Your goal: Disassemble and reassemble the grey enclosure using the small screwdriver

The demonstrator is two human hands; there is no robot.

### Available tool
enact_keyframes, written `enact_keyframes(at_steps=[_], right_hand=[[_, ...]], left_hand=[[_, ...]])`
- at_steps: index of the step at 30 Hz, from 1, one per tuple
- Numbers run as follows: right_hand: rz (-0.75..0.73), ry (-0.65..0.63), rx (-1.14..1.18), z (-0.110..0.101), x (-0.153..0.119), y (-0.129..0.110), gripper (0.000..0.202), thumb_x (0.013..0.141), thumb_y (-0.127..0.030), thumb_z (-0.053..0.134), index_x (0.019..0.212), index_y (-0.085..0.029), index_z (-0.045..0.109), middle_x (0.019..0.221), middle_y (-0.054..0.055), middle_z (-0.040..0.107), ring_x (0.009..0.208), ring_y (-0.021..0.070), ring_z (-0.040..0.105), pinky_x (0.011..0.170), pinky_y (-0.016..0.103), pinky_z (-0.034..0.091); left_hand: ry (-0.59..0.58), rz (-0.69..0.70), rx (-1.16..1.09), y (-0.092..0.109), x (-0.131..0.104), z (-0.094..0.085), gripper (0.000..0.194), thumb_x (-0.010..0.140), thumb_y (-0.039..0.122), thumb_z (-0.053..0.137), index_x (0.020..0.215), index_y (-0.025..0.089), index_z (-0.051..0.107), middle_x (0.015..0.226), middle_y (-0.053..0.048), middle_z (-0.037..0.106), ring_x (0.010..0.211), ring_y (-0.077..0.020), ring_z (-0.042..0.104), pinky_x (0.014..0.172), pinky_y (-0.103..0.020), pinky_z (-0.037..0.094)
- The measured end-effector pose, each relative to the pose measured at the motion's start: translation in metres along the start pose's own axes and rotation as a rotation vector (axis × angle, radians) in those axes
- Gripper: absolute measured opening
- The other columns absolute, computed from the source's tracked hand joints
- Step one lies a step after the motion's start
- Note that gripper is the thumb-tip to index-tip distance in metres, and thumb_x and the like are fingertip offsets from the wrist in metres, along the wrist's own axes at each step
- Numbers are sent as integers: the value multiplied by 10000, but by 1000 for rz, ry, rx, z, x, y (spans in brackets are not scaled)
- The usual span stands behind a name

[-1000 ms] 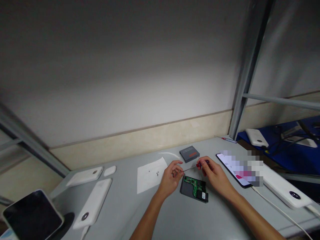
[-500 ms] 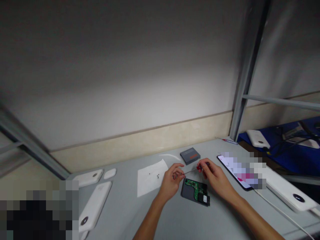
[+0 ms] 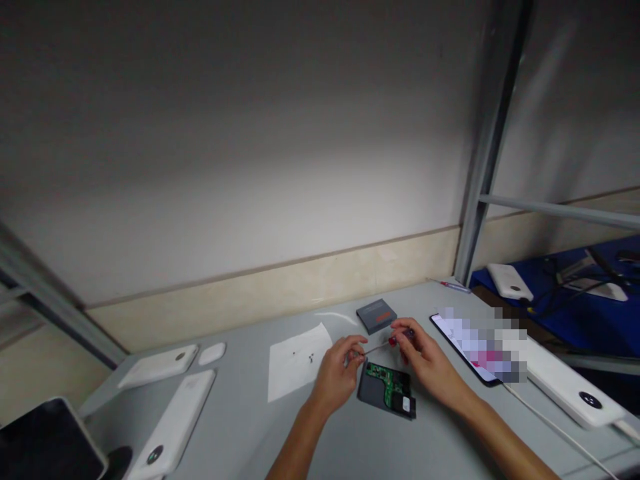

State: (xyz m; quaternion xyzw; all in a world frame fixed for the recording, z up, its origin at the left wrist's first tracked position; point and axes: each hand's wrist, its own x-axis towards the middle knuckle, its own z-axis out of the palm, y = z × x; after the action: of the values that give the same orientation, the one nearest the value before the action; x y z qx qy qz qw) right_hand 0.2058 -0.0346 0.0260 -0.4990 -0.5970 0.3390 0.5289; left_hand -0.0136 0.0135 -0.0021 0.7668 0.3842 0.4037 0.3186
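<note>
My right hand (image 3: 423, 357) is closed around the dark and red handle of a small screwdriver (image 3: 393, 340), whose thin shaft points left. The fingers of my left hand (image 3: 340, 370) pinch together at the tip of that shaft; anything smaller between them is too tiny to make out. Just below both hands lies a dark grey case half with a green circuit board (image 3: 387, 383) in it. Behind them sits a flat grey cover (image 3: 377, 315) with orange print. Several tiny dark screws (image 3: 311, 358) rest on a white paper (image 3: 295, 370) to the left.
White power banks (image 3: 173, 417) and a small white case (image 3: 212, 353) lie at the left, near a dark-screened device (image 3: 50, 443). At the right are a lit phone (image 3: 465, 347), a large white power bank (image 3: 565, 383) with a cable, and a pen-like tool (image 3: 455, 287).
The view has shifted slightly, so the table things appear a little lower and further left. Both hands keep their hold around the screwdriver, with little movement.
</note>
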Motion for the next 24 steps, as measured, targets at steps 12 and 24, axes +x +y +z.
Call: enact_keyframes(at_steps=[12, 24], right_hand=[[-77, -3, -96, 2, -3, -9, 405, 1026, -444, 501, 1385, -267, 563, 1020, 65, 736, 708, 199, 628, 675, 322, 520], [-49, 50, -129, 0, -1, -1, 492, 1025, -480, 494, 1466, -261, 512, 894, 51, 715, 700, 213, 609, 571, 296, 456]], left_hand=[[-35, 94, 134, 12, -1, -3, 297, 919, 138, 599, 1154, 266, 728, 958, -55, 712, 921, -233, 671, 869, -348, 511], [-54, 26, 111, 18, -2, -7, 469, 897, 209, 666, 1357, 275, 602, 1164, -80, 709, 952, -236, 628, 918, -369, 489]])
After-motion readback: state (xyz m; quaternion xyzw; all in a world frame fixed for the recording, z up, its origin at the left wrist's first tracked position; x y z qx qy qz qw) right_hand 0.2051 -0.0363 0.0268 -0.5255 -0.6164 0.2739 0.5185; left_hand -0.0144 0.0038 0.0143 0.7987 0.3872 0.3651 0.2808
